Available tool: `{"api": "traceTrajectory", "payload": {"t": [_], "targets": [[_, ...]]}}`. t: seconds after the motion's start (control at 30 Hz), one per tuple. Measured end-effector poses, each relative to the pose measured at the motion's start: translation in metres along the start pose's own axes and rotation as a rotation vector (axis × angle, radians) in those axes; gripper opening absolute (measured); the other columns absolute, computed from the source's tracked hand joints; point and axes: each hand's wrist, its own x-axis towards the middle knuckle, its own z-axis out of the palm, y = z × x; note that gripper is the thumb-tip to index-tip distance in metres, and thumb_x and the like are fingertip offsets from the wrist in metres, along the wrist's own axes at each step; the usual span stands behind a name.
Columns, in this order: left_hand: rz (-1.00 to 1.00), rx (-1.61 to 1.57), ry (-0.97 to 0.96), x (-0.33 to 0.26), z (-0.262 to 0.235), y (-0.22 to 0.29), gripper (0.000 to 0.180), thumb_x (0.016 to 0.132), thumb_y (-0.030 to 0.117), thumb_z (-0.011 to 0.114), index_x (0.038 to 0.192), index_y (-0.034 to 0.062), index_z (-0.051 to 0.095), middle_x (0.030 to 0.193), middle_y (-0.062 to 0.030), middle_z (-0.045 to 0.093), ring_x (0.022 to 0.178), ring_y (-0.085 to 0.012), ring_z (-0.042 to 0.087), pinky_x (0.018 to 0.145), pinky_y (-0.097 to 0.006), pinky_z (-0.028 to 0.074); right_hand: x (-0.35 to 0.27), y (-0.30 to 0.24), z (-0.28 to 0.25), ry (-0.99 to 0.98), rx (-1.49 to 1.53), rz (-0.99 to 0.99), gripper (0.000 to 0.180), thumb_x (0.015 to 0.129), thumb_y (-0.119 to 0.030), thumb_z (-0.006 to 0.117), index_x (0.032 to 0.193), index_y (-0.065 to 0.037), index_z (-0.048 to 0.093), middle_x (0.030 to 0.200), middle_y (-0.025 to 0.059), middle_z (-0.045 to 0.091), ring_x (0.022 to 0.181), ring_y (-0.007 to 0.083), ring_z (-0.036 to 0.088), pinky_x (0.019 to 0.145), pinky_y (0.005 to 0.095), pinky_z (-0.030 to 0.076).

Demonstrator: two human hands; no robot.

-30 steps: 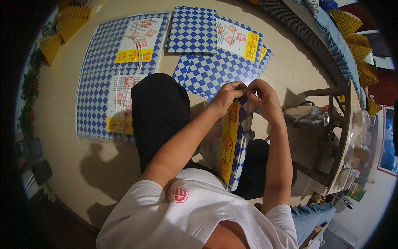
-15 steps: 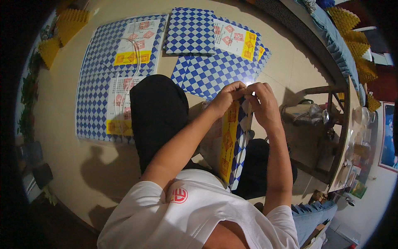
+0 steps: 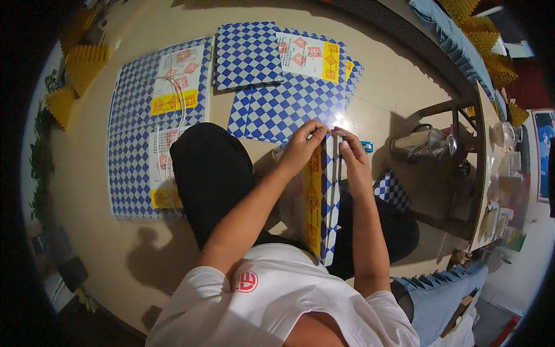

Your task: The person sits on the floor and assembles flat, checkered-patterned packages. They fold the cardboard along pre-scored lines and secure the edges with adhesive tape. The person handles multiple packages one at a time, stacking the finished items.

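A blue-and-white checkered cardboard box [image 3: 313, 203] with a yellow panel stands on edge between my legs, its long narrow side facing up. My left hand [image 3: 304, 149] pinches the far end of it from the left. On the other side, my right hand [image 3: 354, 159] has thumb and fingers closed on the same end, near the corner. The fingertips of both hands nearly meet there. Whatever small part lies between them is hidden by the fingers and a bright glare.
Flat checkered sheets [image 3: 289, 110] lie on the floor ahead, with a folded checkered piece [image 3: 247, 55] on top. A large wrapped checkered stack [image 3: 134, 139] with white cords sits left. A small blue object [image 3: 366, 147], a metal kettle [image 3: 421, 144] and a wooden stool [image 3: 475, 191] are right.
My hands have drawn slightly apart at the box's far end, the right one sliding down its side. The view has shifted, and the small blue object now shows beside my right hand.
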Motion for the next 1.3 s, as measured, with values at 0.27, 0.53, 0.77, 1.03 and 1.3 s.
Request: {"api": "traceTrajectory", "payload": {"t": [0.27, 0.53, 0.77, 1.03, 1.3], "targets": [[0.201, 0.193, 0.11, 0.0, -0.002, -0.016, 0.029, 0.101, 0.031, 0.059, 0.094, 0.0021, 0.06, 0.094, -0.0042, 0.059, 0.094, -0.0162, 0.056, 0.087, -0.03, 0.045, 0.003, 0.011, 0.021, 0.059, 0.113, -0.067, 0.026, 0.102, -0.017, 0.054, 0.122, -0.003, 0.064, 0.115, 0.0034, 0.064, 0.108, 0.0123, 0.057, 0.096, 0.0266, 0.042], [0.052, -0.063, 0.146, -0.006, 0.009, -0.025, 0.029, 0.104, 0.035, 0.053, 0.105, 0.0062, 0.052, 0.097, -0.0024, 0.052, 0.092, -0.0124, 0.051, 0.083, -0.027, 0.044, 0.008, 0.013, 0.027, 0.163, -0.142, -0.133, 0.02, 0.1, -0.015, 0.058, 0.113, -0.002, 0.067, 0.106, 0.0084, 0.065, 0.097, 0.0162, 0.061, 0.085, 0.0282, 0.047], [0.086, -0.024, 0.14, -0.009, 0.013, -0.02, 0.029, 0.107, 0.036, 0.045, 0.112, 0.0067, 0.049, 0.101, -0.0018, 0.048, 0.094, -0.0106, 0.047, 0.087, -0.026, 0.041, 0.011, 0.006, 0.031, 0.209, -0.272, -0.198, 0.021, 0.099, -0.016, 0.061, 0.11, 0.001, 0.066, 0.101, 0.0072, 0.065, 0.091, 0.0142, 0.061, 0.083, 0.026, 0.048], [0.176, -0.041, -0.02, -0.014, 0.017, 0.006, 0.038, 0.109, 0.035, 0.036, 0.122, 0.0031, 0.051, 0.113, -0.0078, 0.057, 0.107, -0.0164, 0.052, 0.099, -0.03, 0.04, 0.007, -0.009, 0.039, 0.179, -0.025, -0.139, 0.019, 0.096, -0.016, 0.065, 0.106, 0.0, 0.066, 0.091, 0.0043, 0.066, 0.08, 0.0131, 0.058, 0.075, 0.0266, 0.049], [0.195, 0.182, 0.271, -0.003, -0.002, 0.037, 0.039, 0.11, 0.036, 0.032, 0.114, 0.0039, 0.054, 0.11, -0.0101, 0.059, 0.101, -0.0206, 0.054, 0.093, -0.031, 0.042, -0.093, -0.018, 0.016, -0.22, -0.184, -0.063, 0.05, 0.102, -0.02, 0.049, 0.15, -0.007, 0.041, 0.151, 0.0162, 0.044, 0.139, 0.0277, 0.043, 0.115, 0.0364, 0.03]]}}
